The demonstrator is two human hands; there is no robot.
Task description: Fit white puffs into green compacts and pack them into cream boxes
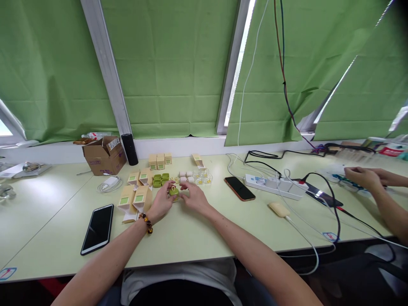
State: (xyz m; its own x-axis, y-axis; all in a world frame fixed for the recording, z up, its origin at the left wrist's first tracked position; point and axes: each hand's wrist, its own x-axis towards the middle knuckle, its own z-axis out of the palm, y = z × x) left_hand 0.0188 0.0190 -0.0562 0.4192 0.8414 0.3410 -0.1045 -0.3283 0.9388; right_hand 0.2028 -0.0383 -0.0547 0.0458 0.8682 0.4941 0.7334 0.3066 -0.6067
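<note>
Between my hands is a small green case [174, 192] with a pale loop on its top. My left hand [162, 203], a beaded bracelet on its wrist, has its fingers closed around the left side of the case. My right hand [195, 198] is at the other side, thumb and fingers apart; whether its thumb touches the case I cannot tell. Just beyond lie several green square pieces [161, 179], several pale pink cylinders [186, 176] and several clear cups [203, 176] with yellow inside. Open cardboard boxes [142, 199] stand beside my left hand.
More small boxes [160, 160] stand at the back, near a larger brown carton [104, 156] and a black cylinder [129, 149]. Phones [97, 229] [239, 188] lie on both sides. Right of me are a power strip [276, 187], cables and another person's hands [365, 177].
</note>
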